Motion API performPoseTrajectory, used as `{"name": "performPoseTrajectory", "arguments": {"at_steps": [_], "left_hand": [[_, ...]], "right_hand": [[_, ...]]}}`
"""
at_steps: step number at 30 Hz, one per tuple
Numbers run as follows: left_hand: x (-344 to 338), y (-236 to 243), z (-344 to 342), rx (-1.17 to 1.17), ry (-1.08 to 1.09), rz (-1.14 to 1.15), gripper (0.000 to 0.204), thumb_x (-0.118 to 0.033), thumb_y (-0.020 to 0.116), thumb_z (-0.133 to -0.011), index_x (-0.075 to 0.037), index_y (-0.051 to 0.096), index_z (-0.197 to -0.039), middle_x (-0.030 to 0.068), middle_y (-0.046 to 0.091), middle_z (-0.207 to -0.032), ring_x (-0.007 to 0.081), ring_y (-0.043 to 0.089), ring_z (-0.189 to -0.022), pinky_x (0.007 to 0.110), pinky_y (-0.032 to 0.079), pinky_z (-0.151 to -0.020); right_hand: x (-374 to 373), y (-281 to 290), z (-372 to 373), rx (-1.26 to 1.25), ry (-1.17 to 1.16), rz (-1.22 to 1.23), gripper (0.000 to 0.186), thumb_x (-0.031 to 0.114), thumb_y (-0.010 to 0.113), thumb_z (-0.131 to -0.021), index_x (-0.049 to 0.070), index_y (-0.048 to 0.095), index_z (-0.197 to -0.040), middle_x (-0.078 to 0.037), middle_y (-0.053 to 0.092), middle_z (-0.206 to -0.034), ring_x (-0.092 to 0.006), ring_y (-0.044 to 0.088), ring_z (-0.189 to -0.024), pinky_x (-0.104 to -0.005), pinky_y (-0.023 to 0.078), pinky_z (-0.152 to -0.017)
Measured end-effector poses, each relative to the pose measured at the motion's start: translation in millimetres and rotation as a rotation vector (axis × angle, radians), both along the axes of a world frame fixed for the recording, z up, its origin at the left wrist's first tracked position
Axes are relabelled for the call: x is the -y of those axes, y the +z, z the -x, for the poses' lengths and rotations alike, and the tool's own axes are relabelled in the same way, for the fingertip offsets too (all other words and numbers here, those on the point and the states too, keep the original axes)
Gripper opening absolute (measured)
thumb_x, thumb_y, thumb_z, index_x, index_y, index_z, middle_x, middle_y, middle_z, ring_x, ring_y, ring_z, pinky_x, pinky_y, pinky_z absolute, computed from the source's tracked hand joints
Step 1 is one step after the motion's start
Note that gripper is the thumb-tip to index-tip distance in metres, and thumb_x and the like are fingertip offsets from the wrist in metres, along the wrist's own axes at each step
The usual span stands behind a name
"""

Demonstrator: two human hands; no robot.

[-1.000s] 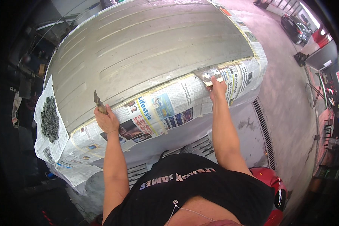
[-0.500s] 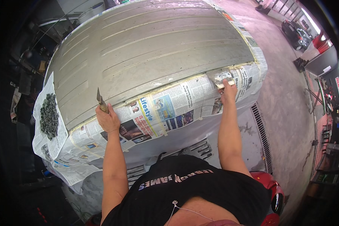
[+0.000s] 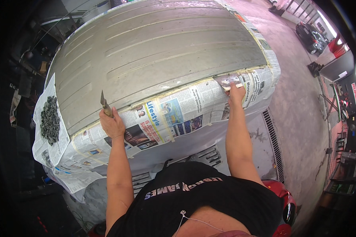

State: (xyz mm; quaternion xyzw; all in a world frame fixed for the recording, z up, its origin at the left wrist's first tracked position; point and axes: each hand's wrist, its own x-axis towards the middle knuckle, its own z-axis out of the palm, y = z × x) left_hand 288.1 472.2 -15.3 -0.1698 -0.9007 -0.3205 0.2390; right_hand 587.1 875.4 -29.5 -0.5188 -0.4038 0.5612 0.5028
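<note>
My left hand (image 3: 112,124) is closed around the handle of a narrow scraper (image 3: 105,104). Its pointed metal blade stands up over the near left part of the ribbed, grey-beige vehicle roof (image 3: 166,47). Farther right, my right hand (image 3: 236,95) pinches a wide, flat spreader (image 3: 228,80) by its cream-coloured edge. The spreader's broad, smeared blade lies at the roof's near edge, over the newspaper (image 3: 186,98) taped along it. Whether the blade touches the surface I cannot tell.
A heap of dark grey crumbs (image 3: 50,120) lies on a paper sheet (image 3: 63,136) at the roof's left corner. Yellowish tape borders the roof. Below are a floor grate (image 3: 273,142) and something red and glossy (image 3: 283,197). A dark car (image 3: 310,36) stands far right.
My right hand has shifted slightly left along the roof's near edge with the spreader. My left hand has stayed nearly in place, still holding the scraper.
</note>
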Motion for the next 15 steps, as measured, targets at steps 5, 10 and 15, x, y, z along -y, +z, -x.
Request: {"name": "performPoseTrajectory", "arguments": {"at_steps": [5, 10, 15], "left_hand": [[2, 0, -3, 0.023, 0.009, 0.019, 0.049, -0.040, 0.061, -0.099, -0.001, 0.048, -0.126, 0.0263, 0.063, -0.110, 0.0462, 0.060, -0.101, 0.053, 0.046, -0.085], [0, 1, -1, 0.024, 0.014, 0.021, 0.049, -0.039, 0.060, -0.099, -0.001, 0.048, -0.126, 0.0266, 0.063, -0.110, 0.0467, 0.060, -0.101, 0.053, 0.046, -0.085], [-2, 4, -3, 0.033, 0.016, 0.016, 0.046, -0.035, 0.062, -0.098, 0.000, 0.049, -0.126, 0.0259, 0.062, -0.110, 0.0451, 0.060, -0.102, 0.051, 0.046, -0.087]], "right_hand": [[-4, 5, -4, 0.016, 0.087, 0.043, 0.008, 0.003, 0.066, -0.091, -0.001, 0.064, -0.097, -0.010, 0.067, -0.080, -0.0189, 0.060, -0.055, -0.0316, 0.044, -0.044], [-21, -6, -3, 0.058, 0.077, 0.058, 0.010, 0.002, 0.066, -0.089, -0.001, 0.065, -0.099, -0.010, 0.067, -0.081, -0.0188, 0.060, -0.055, -0.0316, 0.042, -0.043], [-19, -20, -2, -0.036, 0.059, 0.040, 0.014, 0.002, 0.066, -0.092, 0.001, 0.063, -0.106, -0.009, 0.068, -0.087, -0.0182, 0.061, -0.060, -0.0321, 0.041, -0.044]]}}
